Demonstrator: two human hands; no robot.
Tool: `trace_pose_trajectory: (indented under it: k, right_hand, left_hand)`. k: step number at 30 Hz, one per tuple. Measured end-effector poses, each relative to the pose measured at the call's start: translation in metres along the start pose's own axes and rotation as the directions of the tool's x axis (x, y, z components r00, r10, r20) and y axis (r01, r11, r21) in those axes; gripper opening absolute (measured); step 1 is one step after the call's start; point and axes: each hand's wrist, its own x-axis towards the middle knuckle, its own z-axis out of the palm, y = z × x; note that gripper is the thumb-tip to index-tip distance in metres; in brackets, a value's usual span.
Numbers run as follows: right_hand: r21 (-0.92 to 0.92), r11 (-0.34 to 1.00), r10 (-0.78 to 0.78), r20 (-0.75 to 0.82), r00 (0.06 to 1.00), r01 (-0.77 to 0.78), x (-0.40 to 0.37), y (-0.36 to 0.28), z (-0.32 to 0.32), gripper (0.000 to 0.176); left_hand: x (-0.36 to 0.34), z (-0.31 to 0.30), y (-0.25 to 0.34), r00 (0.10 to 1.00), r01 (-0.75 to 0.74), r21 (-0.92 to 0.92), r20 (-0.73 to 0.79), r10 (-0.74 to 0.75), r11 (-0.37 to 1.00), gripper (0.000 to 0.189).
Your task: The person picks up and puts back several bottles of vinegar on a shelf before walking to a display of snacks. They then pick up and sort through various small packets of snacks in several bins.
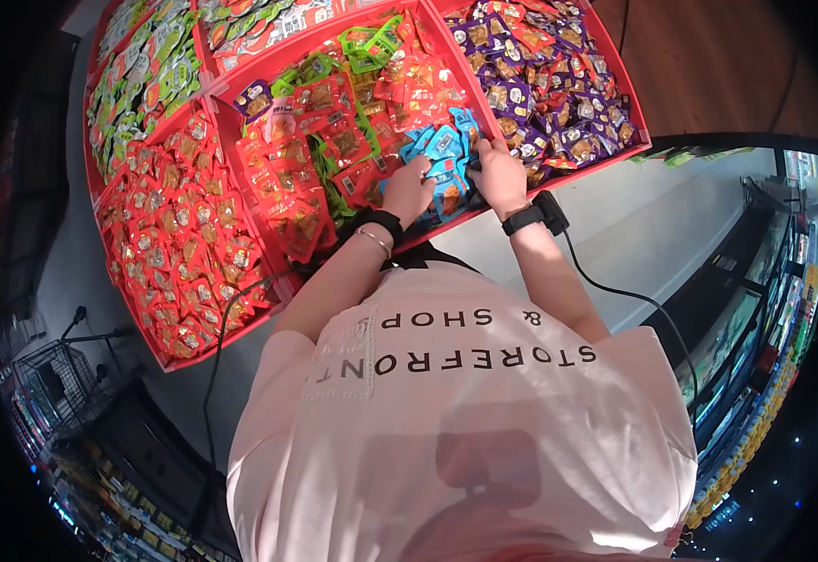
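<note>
Both hands are at a cluster of blue snack packets [446, 150] in the near right corner of the middle compartment. My left hand [409, 192] presses its curled fingers against the left side of the cluster. From the right, next to the red divider, my right hand [500, 175] closes around the edge of the same packets. Some of its fingertips are hidden. Red snack packets [343, 140] lie in rows beyond and to the left, with green packets [371, 45] among them.
The red bin [189, 361] has several compartments. Purple packets [512, 98] fill the right one, more red packets [184, 225] the left one. Black cables [629, 292] run from the wrists. A shopping cart [53, 375] stands at left, shelves [765, 375] at right.
</note>
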Motion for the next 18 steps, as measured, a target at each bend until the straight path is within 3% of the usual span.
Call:
trace_pose_trajectory:
  k: [1,2,5,7,9,10,11,12,14,15,17,18]
  right_hand:
    - [-0.002,1.000,-0.006,0.010,1.000,0.006,0.000,0.002,0.002,0.036]
    - [-0.003,1.000,-0.012,-0.020,1.000,0.012,0.000,0.004,0.004,0.037]
    - [0.033,0.998,-0.044,-0.047,0.998,0.046,0.000,0.006,0.004,0.040]
    - [0.089,0.990,-0.095,-0.190,0.977,0.113,-0.005,-0.001,-0.003,0.042]
    - [0.103,0.984,-0.114,-0.240,0.964,0.142,-0.010,-0.016,-0.014,0.036]
    - [0.180,0.956,-0.200,-0.168,0.965,0.230,-0.014,-0.025,-0.016,0.031]
    - [0.259,0.915,-0.291,-0.105,0.951,0.309,-0.018,-0.034,-0.016,0.027]
    - [0.308,0.878,-0.379,-0.022,0.925,0.367,-0.021,-0.047,-0.013,0.024]
    - [0.393,0.788,-0.567,0.166,0.807,0.473,-0.025,-0.069,-0.007,0.030]
    - [0.413,0.783,-0.591,0.262,0.763,0.465,-0.025,-0.080,0.000,0.031]
    - [0.397,0.766,-0.628,0.296,0.720,0.506,-0.025,-0.087,0.034,0.030]
    - [0.396,0.763,-0.633,0.298,0.714,0.511,-0.023,-0.091,0.043,0.030]
  left_hand:
    - [0.001,0.006,-0.011,0.978,-0.184,0.387,-0.019,0.207,0.904,0.030]
    - [-0.003,-0.001,0.005,0.994,-0.101,0.421,0.003,0.109,0.902,0.026]
    - [-0.010,-0.041,0.018,0.982,-0.137,0.411,-0.065,0.179,0.901,0.023]
    - [-0.025,-0.086,0.039,0.977,-0.095,0.226,-0.167,0.135,0.969,0.020]
    - [-0.044,-0.121,0.027,0.963,-0.092,0.189,-0.231,0.135,0.978,0.020]
    - [-0.057,-0.135,0.020,0.983,-0.043,0.130,-0.172,0.066,0.991,0.019]
    - [-0.072,-0.145,0.024,0.992,-0.018,0.269,-0.114,0.050,0.963,0.017]
    - [-0.084,-0.146,0.012,0.999,-0.011,0.284,-0.033,0.021,0.959,0.016]
    - [-0.100,-0.136,-0.003,0.990,0.013,0.378,0.126,-0.065,0.926,0.018]
    - [-0.107,-0.128,-0.004,0.972,0.026,0.456,0.198,-0.130,0.890,0.021]
    - [-0.119,-0.105,-0.036,0.982,-0.048,0.537,0.177,-0.057,0.842,0.023]
    - [-0.119,-0.098,-0.035,0.984,-0.011,0.523,0.157,-0.083,0.853,0.022]
